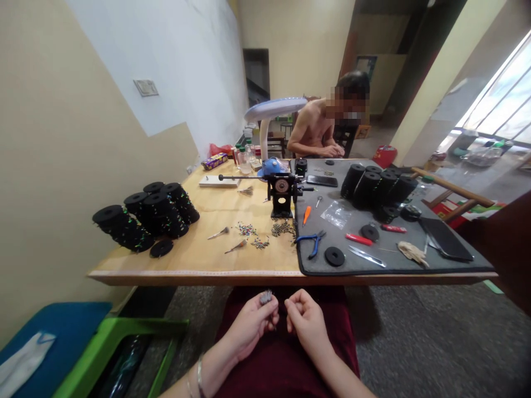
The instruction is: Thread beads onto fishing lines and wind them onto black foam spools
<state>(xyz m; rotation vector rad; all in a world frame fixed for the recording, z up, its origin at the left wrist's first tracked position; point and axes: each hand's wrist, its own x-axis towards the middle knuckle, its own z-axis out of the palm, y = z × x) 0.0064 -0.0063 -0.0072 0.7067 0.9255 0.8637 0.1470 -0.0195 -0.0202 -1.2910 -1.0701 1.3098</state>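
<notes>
Over my lap, just in front of the table edge, my left hand is closed round a small bundle of thin grey pieces, whose tips stick up above the thumb. What the pieces are is too small to tell. Close beside it on the right, my right hand is closed in a pinch. Anything between its fingertips is too small to make out. A gap separates the two hands. On the wood beyond them lie small piles of coloured bits and brownish bits, plus thin tapered bundles.
A black hand-cranked machine stands mid-table. Stacked black spools stand left, more black spools right. The grey mat bears blue pliers, tweezers and a red-handled tool. Another person sits behind the lamp.
</notes>
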